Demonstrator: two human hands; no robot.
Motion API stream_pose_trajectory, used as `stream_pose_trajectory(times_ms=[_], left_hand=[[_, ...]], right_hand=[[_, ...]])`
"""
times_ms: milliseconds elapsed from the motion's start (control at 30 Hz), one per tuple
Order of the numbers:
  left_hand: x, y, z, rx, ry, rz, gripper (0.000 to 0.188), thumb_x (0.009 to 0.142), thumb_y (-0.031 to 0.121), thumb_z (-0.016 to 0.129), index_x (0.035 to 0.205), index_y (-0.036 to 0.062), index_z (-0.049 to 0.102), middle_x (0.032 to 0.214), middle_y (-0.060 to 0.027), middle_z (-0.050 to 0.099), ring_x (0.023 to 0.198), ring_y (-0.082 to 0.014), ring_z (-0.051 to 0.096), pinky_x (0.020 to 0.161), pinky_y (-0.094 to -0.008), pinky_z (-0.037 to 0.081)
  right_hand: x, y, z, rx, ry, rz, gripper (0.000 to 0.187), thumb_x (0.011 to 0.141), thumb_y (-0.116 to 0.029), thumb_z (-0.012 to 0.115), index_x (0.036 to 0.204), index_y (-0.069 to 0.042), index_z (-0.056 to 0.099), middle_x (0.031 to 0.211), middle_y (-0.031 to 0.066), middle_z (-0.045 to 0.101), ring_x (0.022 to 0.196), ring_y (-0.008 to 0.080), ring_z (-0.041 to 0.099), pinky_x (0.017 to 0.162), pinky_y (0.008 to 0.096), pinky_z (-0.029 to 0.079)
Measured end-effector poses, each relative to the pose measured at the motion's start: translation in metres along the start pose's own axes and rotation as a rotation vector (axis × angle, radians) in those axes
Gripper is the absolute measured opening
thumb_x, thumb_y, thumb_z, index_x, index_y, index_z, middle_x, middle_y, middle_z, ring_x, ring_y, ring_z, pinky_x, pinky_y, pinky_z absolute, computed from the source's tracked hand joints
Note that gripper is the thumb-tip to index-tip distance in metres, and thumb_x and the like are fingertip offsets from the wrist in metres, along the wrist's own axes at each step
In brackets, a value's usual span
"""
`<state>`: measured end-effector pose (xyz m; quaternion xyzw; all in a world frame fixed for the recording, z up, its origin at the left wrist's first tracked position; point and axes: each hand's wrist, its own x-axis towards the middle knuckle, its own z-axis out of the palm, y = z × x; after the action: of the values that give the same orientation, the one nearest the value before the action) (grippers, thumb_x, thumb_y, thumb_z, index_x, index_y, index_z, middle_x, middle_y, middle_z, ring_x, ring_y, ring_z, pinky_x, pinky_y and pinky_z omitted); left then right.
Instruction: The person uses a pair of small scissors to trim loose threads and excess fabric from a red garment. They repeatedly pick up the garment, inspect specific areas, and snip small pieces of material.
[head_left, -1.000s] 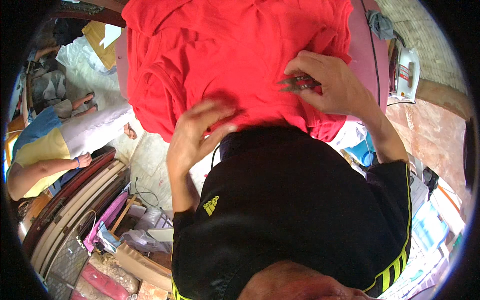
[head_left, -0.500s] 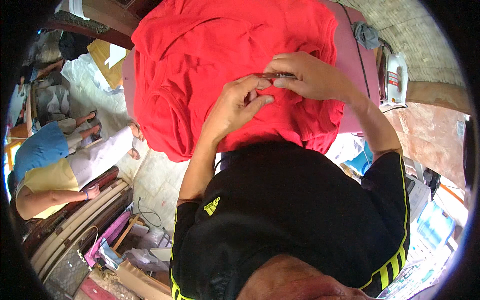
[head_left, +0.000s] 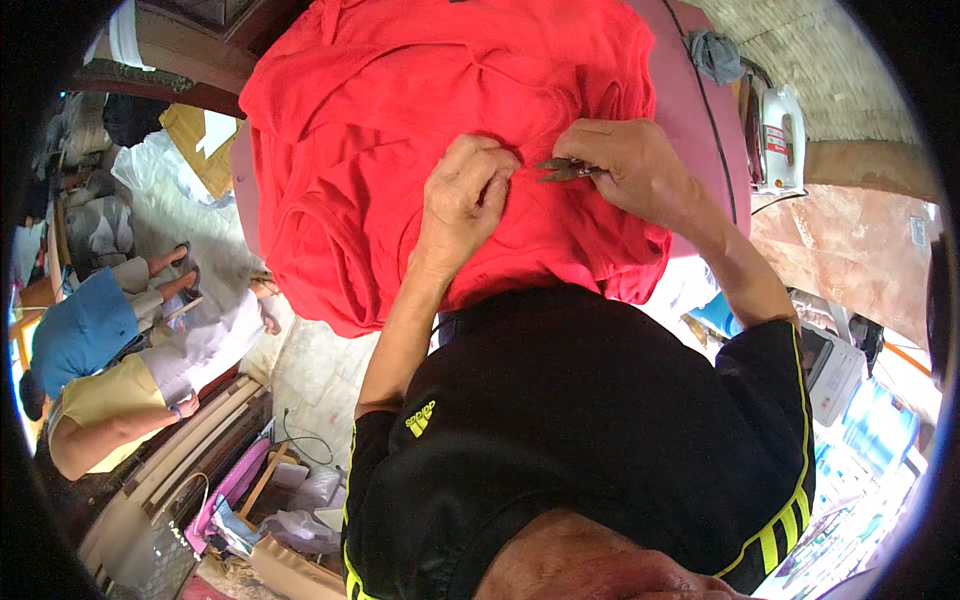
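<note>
A large red garment (head_left: 400,130) lies spread in folds over a pink padded table (head_left: 712,140). In my right hand (head_left: 635,172) I grip small metal thread snips (head_left: 567,170), their pointed blades turned left toward my other hand. My left hand (head_left: 464,195) is closed in a pinch just above the red cloth, close to the blade tips. What its fingertips hold is too small to make out.
A white iron (head_left: 783,140) stands at the table's right edge, near a crumpled grey cloth (head_left: 714,56) and a black cord (head_left: 706,110). Two people (head_left: 100,350) are at the left. Boxes and bags (head_left: 290,530) crowd the lower left.
My hands have drawn apart: the right one with the snips moved right, the left one slightly lower. The snips' blades now show clearly. The whole view has shifted a little.
</note>
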<state>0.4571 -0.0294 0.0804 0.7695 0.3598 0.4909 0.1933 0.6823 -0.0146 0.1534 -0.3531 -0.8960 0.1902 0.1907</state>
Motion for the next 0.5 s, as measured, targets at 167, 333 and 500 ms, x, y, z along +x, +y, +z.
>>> stream_pose_trajectory(times_ms=[167, 333, 500], left_hand=[[0.005, 0.004, -0.002, 0.045, -0.137, 0.086, 0.026, 0.074, -0.006, 0.07, 0.098, 0.0039, 0.069, 0.091, -0.0104, 0.065, 0.081, -0.0258, 0.063, 0.07, -0.0379, 0.051], [-0.001, -0.005, 0.004, 0.08, -0.096, 0.106, 0.014, 0.077, -0.003, 0.07, 0.09, 0.0026, 0.07, 0.087, -0.0107, 0.068, 0.079, -0.0266, 0.065, 0.07, -0.0361, 0.052], [-0.002, -0.004, -0.002, -0.075, -0.023, -0.185, 0.004, 0.085, -0.003, 0.064, 0.087, 0.0008, 0.066, 0.083, -0.0125, 0.067, 0.074, -0.0255, 0.066, 0.07, -0.0326, 0.052]], right_hand=[[-0.004, 0.004, 0.006, 0.0, 0.074, 0.083, 0.022, 0.077, -0.002, 0.059, 0.098, -0.007, 0.058, 0.08, 0.0132, 0.064, 0.077, 0.036, 0.066, 0.065, 0.0452, 0.052], [-0.002, -0.001, -0.002, 0.164, 0.015, 0.207, 0.024, 0.087, -0.008, 0.062, 0.109, -0.006, 0.052, 0.078, 0.0107, 0.065, 0.075, 0.0303, 0.067, 0.063, 0.0381, 0.05], [-0.007, 0.002, -0.012, 0.244, -0.029, 0.153, 0.022, 0.091, -0.017, 0.063, 0.106, -0.005, 0.053, 0.084, 0.0114, 0.066, 0.076, 0.0283, 0.067, 0.067, 0.0377, 0.05]])
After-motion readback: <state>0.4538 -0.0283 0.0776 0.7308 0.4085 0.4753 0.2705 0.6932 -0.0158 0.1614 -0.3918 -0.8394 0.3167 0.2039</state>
